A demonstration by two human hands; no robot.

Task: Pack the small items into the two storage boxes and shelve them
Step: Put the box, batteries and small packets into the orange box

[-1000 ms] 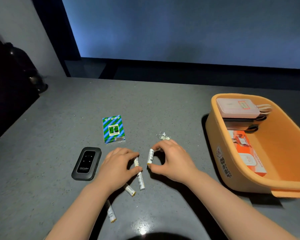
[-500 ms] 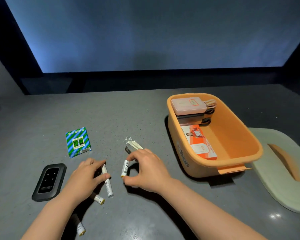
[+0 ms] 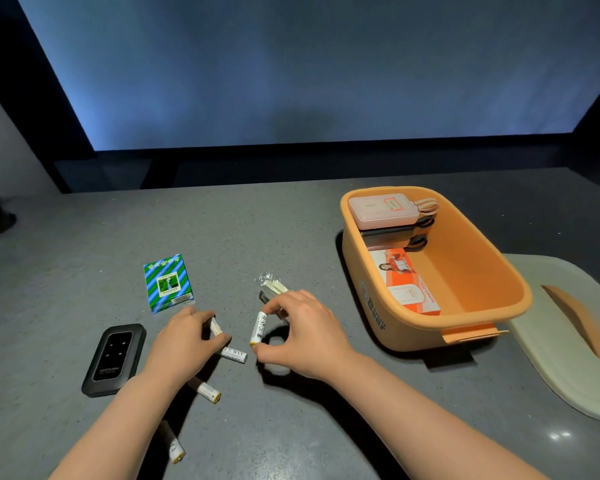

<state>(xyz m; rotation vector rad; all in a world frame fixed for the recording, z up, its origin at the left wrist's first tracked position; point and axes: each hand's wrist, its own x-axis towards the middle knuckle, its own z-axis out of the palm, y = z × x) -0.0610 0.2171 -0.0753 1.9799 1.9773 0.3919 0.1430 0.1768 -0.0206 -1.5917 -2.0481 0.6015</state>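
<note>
- Nearest the camera, 1 battery (image 3: pixel 172 445) lay half under the left forearm, only its lower end showing, and a 2nd battery (image 3: pixel 207 391) poked out beside the left wrist on the grey table (image 3: pixel 291 220).
- The left hand (image 3: pixel 184 344) pinched a 3rd battery (image 3: pixel 216 328) between curled fingers and thumb; most of it was covered, so its full length could not be made out. A 4th battery (image 3: pixel 234 355) lay on the table just beside that thumb.
- The right hand (image 3: pixel 302 336) gripped a 5th battery (image 3: pixel 259 329), held nearly upright between forefinger and thumb.
- Behind the right hand's knuckles sat a clear-wrapped packet (image 3: pixel 271 284), partly hidden; it was perhaps a small bundle of sticks.
- The black pocket router (image 3: pixel 114 359) and the blue-green striped packet (image 3: pixel 167 283) lay left of the hands.
- The orange storage box (image 3: pixel 492 271) stood to the right, holding a pink power bank (image 3: pixel 381 210) and an orange carton (image 3: pixel 406 282); a dark item between them was unclear. Its pale lid (image 3: pixel 568 368) was cut off at the frame's right edge.
- Against 0.5 s before, both hands held the same batteries, the left one drawn slightly nearer the right.
</note>
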